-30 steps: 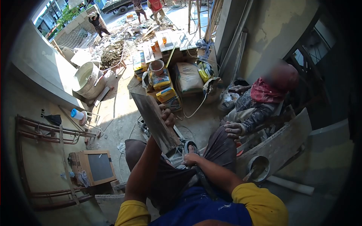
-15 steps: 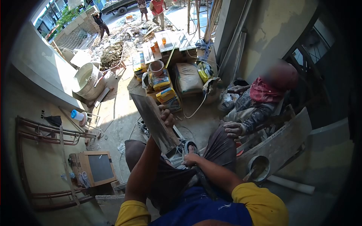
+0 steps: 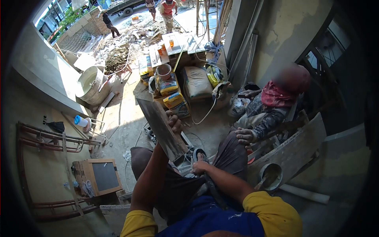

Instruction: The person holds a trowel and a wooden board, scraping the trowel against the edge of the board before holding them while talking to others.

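A dark, flat wooden board [image 3: 160,128] stands tilted in front of me, gripped along its right edge by my left hand [image 3: 174,121], whose fingers wrap over that edge. Lower down, between my knees, my right hand [image 3: 200,166] is closed on a grey round-ended tool [image 3: 198,153], close to the lower end of the board. The tool's exact shape is partly hidden by the hand.
At the right sits a co-worker in a red head cloth [image 3: 286,85], one hand near my knee. Beside them are a bucket [image 3: 271,176] and a leaning board [image 3: 296,152]. Cement bags [image 3: 197,82], a drum [image 3: 93,85], a wheelbarrow [image 3: 117,59] and a stool [image 3: 91,125] stand ahead.
Outside, the people in the background have shifted, and the one at the left has lowered their arms. My hands, the board and the tool look unmoved.
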{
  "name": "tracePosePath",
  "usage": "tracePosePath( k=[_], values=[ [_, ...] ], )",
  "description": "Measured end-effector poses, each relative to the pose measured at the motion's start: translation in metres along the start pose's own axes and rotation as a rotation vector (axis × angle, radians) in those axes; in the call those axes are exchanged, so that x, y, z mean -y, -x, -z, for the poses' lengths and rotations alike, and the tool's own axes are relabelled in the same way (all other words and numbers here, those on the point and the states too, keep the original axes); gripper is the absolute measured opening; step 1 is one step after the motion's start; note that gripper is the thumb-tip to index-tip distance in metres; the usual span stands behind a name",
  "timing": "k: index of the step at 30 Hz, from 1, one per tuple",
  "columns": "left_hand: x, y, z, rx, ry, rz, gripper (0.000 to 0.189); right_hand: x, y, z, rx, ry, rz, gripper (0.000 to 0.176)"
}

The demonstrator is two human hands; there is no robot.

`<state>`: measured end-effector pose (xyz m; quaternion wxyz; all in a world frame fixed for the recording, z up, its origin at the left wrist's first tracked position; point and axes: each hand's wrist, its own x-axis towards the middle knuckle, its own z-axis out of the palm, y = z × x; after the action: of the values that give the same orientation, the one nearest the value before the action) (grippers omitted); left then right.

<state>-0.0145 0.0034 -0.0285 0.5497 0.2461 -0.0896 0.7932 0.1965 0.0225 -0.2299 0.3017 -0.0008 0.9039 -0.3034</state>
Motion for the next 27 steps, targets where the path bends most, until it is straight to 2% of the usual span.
tracePosePath(
  k=[4, 16, 27],
  values=[
    [0.000, -0.001, 0.000, 0.017, 0.012, 0.009, 0.040, 0.005, 0.005, 0.008, 0.053, -0.037, -0.021, 0.037],
    [0.001, 0.001, -0.003, -0.029, 0.000, 0.014, 0.039, 0.012, 0.009, 0.014, -0.035, -0.004, -0.040, 0.041],
    [0.002, -0.001, -0.002, 0.007, -0.001, 0.010, 0.041, 0.001, 0.003, 0.003, 0.012, 0.006, -0.051, 0.044]
  ],
)
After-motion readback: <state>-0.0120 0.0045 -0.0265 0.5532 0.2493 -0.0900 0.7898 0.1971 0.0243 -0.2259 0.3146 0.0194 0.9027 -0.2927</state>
